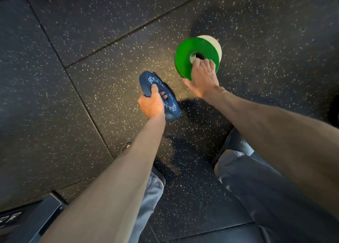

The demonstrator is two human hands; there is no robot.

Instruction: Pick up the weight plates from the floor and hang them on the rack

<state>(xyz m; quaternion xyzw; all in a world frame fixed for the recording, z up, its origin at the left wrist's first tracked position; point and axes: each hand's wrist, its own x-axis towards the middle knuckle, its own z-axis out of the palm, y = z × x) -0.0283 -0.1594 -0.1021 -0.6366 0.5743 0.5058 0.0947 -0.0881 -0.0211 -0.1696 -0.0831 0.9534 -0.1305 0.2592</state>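
While the left hand (pixel 152 103) carries the blue plate (pixel 160 95) clear of the floor (pixel 91 41), its fingers clamped on the rim with the thumb over the lettered face and a fingertip showing through the centre hole, the right hand (pixel 203 77) is taking hold of the green plate (pixel 190 50). Those right fingers (pixel 205 63) are curled into the green plate's centre hole from the near side, with the thumb spread wide off the near rim, so the hold looks begun rather than closed. A white plate (pixel 214 42) lies just beyond the fingers, under the green one and showing at its far edge; whether the fingers reach through both holes cannot be told.

To do this lift well, I would judge that the fingers should hook deeper through the hole and the thumb come in against the rim before any weight is taken. Lifting the near edge first should break the plate from the rubber floor. If both plates come together, the lower one could slide off, so it is safer to take the green one alone. The rack is not clearly in view.
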